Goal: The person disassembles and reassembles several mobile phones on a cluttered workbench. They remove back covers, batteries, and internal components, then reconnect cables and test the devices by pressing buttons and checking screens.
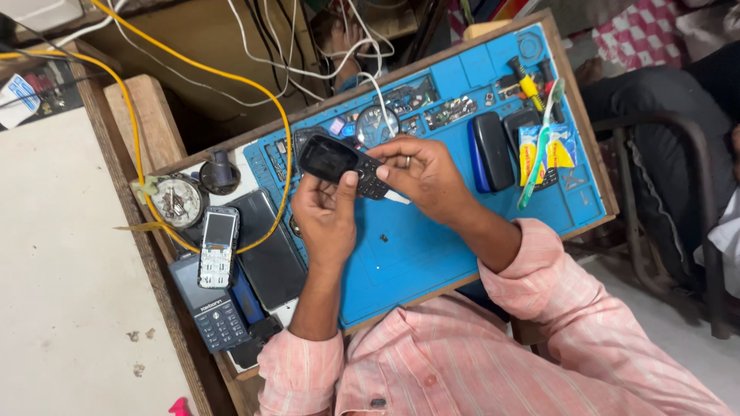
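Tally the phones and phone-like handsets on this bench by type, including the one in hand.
Black keypad phone held in both hands, left hand and right hand: 1
Keypad phones lying at the left, one silver-framed, one dark grey: 2
Flat black slab phone lying face down: 1
Black handset with blue edge on the blue mat: 1
Total: 5

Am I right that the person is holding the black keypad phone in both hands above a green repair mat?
Not quite: the repair mat is blue, not green, as the head view shows. The rest holds: the left hand and right hand hold the black keypad phone above it.
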